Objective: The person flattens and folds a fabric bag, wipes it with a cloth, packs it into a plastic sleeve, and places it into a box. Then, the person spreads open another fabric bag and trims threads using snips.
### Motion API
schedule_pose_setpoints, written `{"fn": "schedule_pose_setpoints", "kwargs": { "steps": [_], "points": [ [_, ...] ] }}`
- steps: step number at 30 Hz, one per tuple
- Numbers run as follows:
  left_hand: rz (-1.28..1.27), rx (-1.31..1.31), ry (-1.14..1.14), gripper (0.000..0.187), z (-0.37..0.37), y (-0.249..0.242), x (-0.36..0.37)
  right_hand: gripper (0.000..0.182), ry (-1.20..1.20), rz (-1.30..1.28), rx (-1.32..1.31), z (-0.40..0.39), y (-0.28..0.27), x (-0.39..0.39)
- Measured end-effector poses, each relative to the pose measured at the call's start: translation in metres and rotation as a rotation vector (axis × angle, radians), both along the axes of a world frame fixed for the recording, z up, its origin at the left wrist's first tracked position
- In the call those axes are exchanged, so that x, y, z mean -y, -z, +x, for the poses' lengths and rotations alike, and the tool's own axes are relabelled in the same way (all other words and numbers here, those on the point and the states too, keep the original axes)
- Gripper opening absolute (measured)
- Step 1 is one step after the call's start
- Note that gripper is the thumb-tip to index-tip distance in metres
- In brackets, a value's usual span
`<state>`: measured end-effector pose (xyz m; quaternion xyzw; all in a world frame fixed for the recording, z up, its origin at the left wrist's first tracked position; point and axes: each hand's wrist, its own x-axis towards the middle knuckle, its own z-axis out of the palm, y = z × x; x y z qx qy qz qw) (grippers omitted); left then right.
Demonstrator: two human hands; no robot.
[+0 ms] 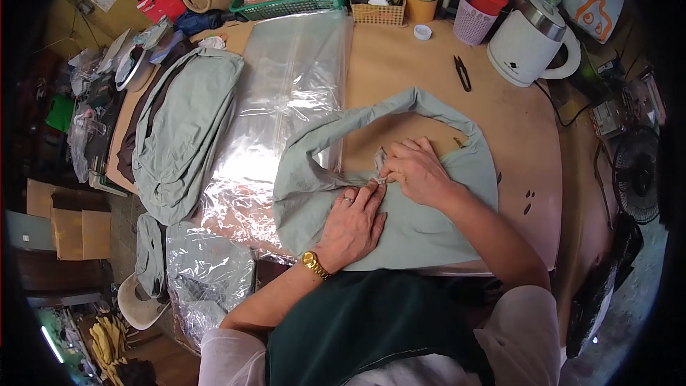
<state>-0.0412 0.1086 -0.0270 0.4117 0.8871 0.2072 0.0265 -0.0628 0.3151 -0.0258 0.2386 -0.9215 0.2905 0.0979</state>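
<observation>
A pale grey-green cloth shoulder bag (429, 239) lies flat on the table in front of me, its wide strap looped away from my body. My left hand (350, 225), with a ring and a gold watch, rests on the bag, its fingertips closed on the opening's edge. Right beside them, my right hand (418, 171) pinches a small gathered bit of the same cloth. The fingertips of both hands nearly meet, and what lies under them is partly hidden.
Clear plastic sheets (286, 93) lie left of the bag, beside a stack of similar grey-green bags (189, 121). Black thread snips (463, 73) lie toward the back. A white electric kettle (525, 43) and a pink plastic basket (473, 23) stand at the back right.
</observation>
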Motion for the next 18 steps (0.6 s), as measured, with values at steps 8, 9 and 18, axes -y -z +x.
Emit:
{"fn": "schedule_pose_setpoints", "kwargs": {
  "steps": [8, 9, 18],
  "points": [
    [0.077, -0.071, 0.027, 0.068, -0.002, 0.001, -0.006, 0.016, 0.309, -0.334, 0.265, -0.058, -0.048, -0.055],
    [0.097, -0.031, 0.013, 0.07, -0.005, 0.004, -0.01, 0.025, 0.348, -0.413, 0.208, -0.07, -0.057, -0.057],
    [-0.178, -0.097, -0.3, 0.072, -0.053, -0.012, 0.019, 0.069, 0.569, 0.376, 0.139, 0.058, -0.039, 0.003]
  ]
}}
